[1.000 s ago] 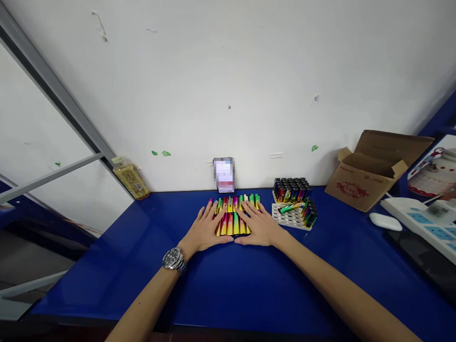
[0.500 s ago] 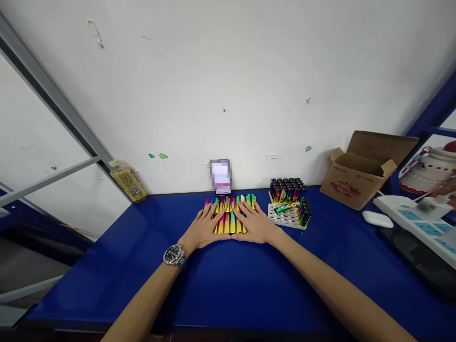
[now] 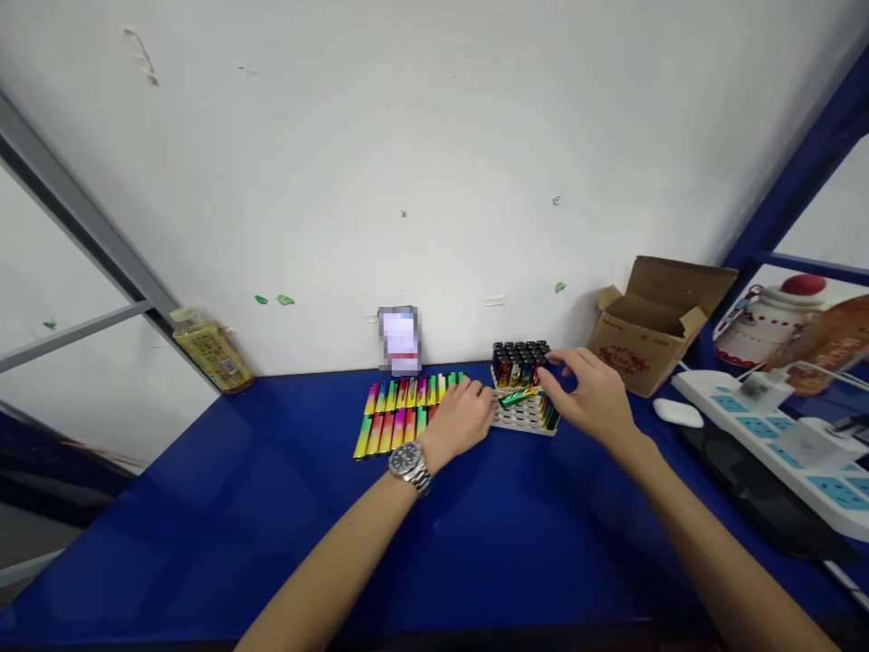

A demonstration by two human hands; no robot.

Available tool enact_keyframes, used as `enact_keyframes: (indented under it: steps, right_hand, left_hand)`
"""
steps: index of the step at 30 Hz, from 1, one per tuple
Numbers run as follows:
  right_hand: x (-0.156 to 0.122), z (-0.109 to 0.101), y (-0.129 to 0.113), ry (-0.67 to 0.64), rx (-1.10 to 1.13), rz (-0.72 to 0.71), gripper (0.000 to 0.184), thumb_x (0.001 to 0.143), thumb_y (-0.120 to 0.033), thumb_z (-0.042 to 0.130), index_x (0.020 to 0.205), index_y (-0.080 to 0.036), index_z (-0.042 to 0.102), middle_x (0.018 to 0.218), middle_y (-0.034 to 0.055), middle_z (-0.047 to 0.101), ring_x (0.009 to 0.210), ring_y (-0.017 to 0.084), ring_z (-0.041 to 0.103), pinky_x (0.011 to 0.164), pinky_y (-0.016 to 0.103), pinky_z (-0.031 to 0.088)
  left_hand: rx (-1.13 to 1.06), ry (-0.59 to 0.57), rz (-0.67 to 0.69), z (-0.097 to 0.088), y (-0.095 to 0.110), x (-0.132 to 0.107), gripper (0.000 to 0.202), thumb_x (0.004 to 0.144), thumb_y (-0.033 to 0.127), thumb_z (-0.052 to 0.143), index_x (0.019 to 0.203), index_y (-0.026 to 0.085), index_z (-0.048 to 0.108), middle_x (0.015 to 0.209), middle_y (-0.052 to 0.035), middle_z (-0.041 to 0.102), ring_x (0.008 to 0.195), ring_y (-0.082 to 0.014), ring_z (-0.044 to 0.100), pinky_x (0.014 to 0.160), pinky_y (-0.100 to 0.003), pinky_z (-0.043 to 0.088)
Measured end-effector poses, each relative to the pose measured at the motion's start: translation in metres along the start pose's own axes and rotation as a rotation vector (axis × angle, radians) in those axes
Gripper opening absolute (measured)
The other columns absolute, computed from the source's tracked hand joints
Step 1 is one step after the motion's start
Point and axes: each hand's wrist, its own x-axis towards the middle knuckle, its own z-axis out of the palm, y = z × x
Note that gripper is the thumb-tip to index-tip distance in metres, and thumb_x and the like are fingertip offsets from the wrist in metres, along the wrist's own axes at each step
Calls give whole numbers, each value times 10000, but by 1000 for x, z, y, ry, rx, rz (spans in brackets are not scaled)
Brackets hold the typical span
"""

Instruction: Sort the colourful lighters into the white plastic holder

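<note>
Two rows of rainbow-coloured lighters [image 3: 397, 412] lie flat on the blue table [image 3: 272, 507]. To their right stands a white grid tray [image 3: 520, 417] with several lighters upright [image 3: 520, 362] at its back and right side, and one lighter lying across it [image 3: 520, 396]. My left hand [image 3: 465, 415], with a wristwatch, rests at the right end of the rows against the tray's left edge, its fingers curled; what they hold is hidden. My right hand [image 3: 590, 394] hovers over the tray's right side, fingers apart and bent, holding nothing.
A phone [image 3: 399, 340] leans on the white wall behind the rows. A yellow bottle [image 3: 210, 351] lies at the back left. At the right are an open cardboard box [image 3: 655, 326], a white mouse [image 3: 677, 413], a power strip [image 3: 780, 439] and a dark pad [image 3: 760, 493].
Both hands left the lighter rows and moved right: the left to the tray's left edge, the right over the tray. The view swung right as well.
</note>
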Motion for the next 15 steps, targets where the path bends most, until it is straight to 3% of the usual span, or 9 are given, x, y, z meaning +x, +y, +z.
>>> enact_keyframes:
  steps: [4,7,11,15]
  right_hand:
    - [-13,-4,25,-266,-104,26,482,810,-506,556,1181,-197,556,1116,110,625,942,278,629,671,341,500]
    - [-23,6,33,-432,-109,69,604,800,-561,542,1291,-220,455,1224,117,572,896,280,640,603,337,486]
    - [-27,26,40,-435,115,38,392,874,-464,456,1149,-186,487,1048,110,630,867,242,629,683,333,480]
    - [-25,39,43,-369,242,14,173,867,-326,415,934,-190,498,753,36,594,649,182,570,621,302,449]
  left_hand:
    - [-45,-9,89,20,29,21,312,955,268,361,1156,111,541,1122,-139,607,1078,-274,534,867,-391,450]
    - [-60,-53,56,33,38,25,429,969,306,321,1308,71,441,1330,-198,503,1247,-304,456,970,-414,411]
    - [-121,-67,42,47,40,24,486,985,318,256,1388,59,344,1379,-208,471,1313,-288,412,1038,-432,373]
    - [-136,-49,42,53,39,23,488,987,336,262,1386,68,345,1377,-209,475,1326,-273,399,1048,-438,371]
